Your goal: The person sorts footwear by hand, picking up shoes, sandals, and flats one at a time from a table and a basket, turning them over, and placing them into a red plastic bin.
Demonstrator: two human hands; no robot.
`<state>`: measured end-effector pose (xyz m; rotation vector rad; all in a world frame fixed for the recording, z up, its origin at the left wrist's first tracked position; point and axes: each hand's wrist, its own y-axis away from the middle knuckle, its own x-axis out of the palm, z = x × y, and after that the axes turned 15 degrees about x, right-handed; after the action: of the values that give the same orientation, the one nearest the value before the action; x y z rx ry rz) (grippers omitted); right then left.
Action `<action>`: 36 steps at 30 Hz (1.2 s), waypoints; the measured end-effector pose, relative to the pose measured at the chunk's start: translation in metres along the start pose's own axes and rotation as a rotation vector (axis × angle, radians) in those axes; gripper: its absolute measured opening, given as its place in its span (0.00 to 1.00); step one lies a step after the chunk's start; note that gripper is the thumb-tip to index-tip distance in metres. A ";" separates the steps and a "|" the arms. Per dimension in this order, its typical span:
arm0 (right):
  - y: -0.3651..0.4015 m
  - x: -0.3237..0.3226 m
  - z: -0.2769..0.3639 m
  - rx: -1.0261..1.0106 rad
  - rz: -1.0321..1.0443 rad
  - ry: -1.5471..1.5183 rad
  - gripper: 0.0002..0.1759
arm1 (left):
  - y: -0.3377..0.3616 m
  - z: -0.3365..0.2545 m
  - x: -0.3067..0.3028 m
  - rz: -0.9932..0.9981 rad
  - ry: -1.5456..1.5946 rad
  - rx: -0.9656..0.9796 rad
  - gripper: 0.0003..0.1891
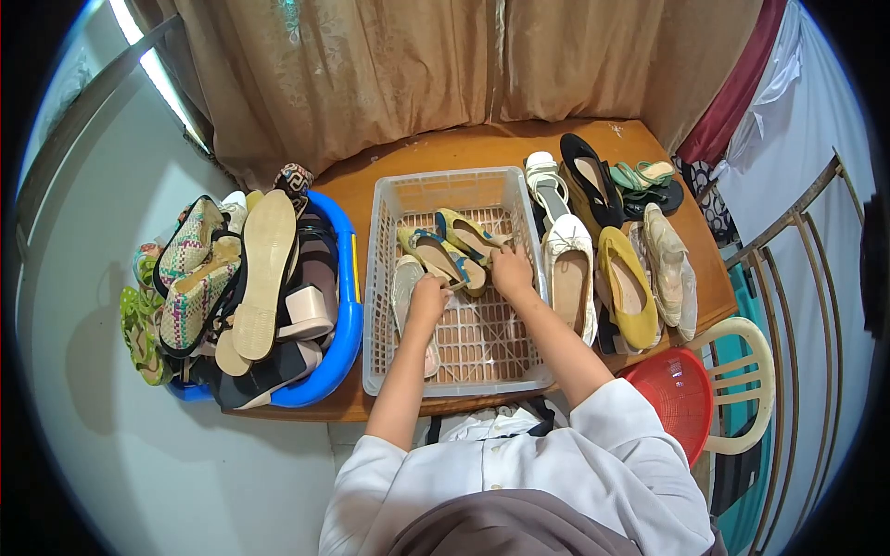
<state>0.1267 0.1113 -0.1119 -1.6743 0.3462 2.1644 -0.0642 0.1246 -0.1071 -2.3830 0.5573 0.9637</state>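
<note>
Both hands reach into a clear plastic basket [378, 306] on the table. My left hand [428, 298] is closed at the heel end of a yellow and blue shoe [434, 254], beside a pale flat shoe [405, 285] at the basket's left wall. My right hand [512, 271] is closed near the heel of the matching yellow and blue shoe [462, 233], its fingertips partly hidden. The two yellow shoes lie side by side, toes toward the basket's far end.
A blue tub [347, 278] heaped with sandals and wedges stands at the left. Right of the basket are white flats [569, 269], yellow flats [628, 289] and black shoes [593, 176] on the wooden table [371, 157]. A red basket [677, 389] rests on a chair [756, 371].
</note>
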 end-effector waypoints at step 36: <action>-0.037 -0.005 0.005 0.256 0.677 -0.200 0.26 | -0.013 -0.003 0.041 0.271 0.119 -0.691 0.51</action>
<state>0.1402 0.1456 -0.1042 -1.2954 1.2154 2.5688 -0.0283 0.1253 -0.1309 -3.0449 0.6876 1.2994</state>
